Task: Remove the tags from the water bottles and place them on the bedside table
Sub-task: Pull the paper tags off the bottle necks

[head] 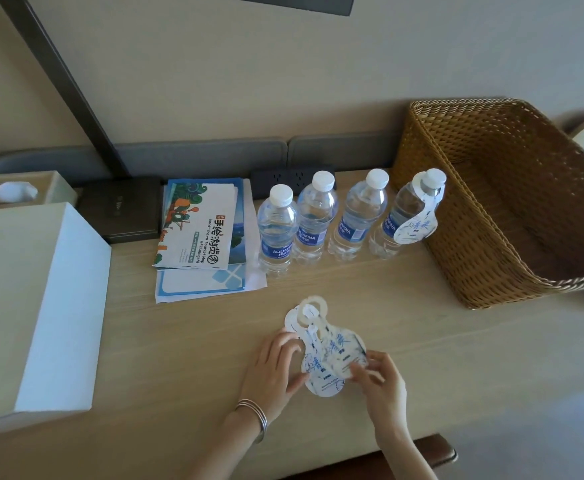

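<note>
Four clear plastic water bottles with white caps and blue labels [314, 220] stand in a row towards the back of the pale wooden table [439, 341]; the rightmost bottle [399, 209] carries a white paper tag with blue print [415, 228] looped round its neck and stands just beside the brown woven wicker basket [422, 157]; the other three necks are bare. A loose pile of white and blue paper tags [328, 341] lies flat on the table in front of the row, the tags overlapping. The left grip [276, 367], a bare hand with thin silver bangles [254, 414] at the wrist, curls its fingers and thumb against the left edge of the pile; the right grip [380, 386] pinches the pile's lower right corner between thumb and fingers. Left of the bottles lies a stack of printed tourist-map brochures [197, 226]; further left stands a large white box [34, 306]; behind it sits a tissue box [54, 188].
</note>
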`<state>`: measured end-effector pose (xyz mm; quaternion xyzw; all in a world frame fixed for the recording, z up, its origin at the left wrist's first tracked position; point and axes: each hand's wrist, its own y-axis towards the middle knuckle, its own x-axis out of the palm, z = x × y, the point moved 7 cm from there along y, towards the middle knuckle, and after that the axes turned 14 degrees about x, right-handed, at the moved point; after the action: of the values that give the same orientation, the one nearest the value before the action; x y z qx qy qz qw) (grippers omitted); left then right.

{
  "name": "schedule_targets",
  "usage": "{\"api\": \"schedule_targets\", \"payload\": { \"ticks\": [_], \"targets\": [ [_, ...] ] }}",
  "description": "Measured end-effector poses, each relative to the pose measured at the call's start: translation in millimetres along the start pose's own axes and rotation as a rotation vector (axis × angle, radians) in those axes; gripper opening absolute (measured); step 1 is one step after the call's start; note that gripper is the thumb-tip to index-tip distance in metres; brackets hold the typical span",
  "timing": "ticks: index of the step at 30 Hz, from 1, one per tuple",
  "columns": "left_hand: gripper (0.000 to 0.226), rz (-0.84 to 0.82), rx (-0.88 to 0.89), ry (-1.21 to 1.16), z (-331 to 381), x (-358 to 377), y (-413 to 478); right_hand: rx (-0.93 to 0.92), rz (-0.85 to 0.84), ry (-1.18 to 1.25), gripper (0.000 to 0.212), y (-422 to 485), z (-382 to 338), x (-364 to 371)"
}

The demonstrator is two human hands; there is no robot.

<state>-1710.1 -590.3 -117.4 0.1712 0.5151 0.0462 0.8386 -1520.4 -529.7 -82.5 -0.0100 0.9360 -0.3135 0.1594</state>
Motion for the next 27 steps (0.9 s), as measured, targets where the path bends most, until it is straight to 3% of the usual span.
{"api": "schedule_targets", "payload": {
  "ticks": [6,18,20,27],
  "targets": [
    [0.045,-0.053,0.063,0.041,5.5,1.6,1.0,0.054,-0.007,-0.208,0.027,-0.7,14.3,14.4],
    [0.035,-0.234,0.050,0.099,1.6,13.1,4.7,-0.024,0.024,-0.702,0.032,-2.0,14.5,19.6],
    [0.035,-0.249,0.053,0.132,3.5,14.2,6.6,-0.056,0.039,-0.674,0.031,2.6,7.8,14.9],
    [0.048,-0.265,0.029,0.144,8.6,24.6,39.2,-0.291,0.149,-0.226,0.011,37.8,-90.3,-28.4]
  ]
}}
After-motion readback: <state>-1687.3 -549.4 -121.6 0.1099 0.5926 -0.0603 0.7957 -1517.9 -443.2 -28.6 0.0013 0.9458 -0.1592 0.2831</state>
